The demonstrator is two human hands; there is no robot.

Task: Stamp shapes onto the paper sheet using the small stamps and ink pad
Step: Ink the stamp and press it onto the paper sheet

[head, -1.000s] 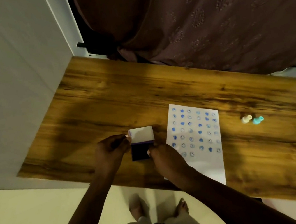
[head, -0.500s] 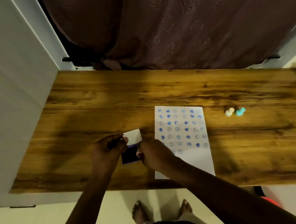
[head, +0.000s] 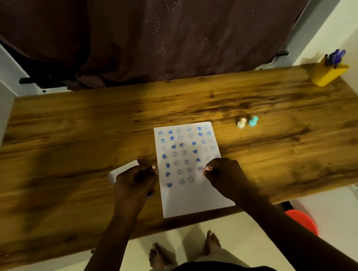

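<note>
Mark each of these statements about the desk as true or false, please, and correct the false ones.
1. The right hand is over the paper. True.
2. Two small stamps stand on the paper. False: they stand on the table, to the right of the sheet.
3. The left hand is at the ink pad, left of the paper. True.
4. The yellow cup is empty. False: it holds blue pens.
5. The bottom part of the paper carries no stamp marks. True.
</note>
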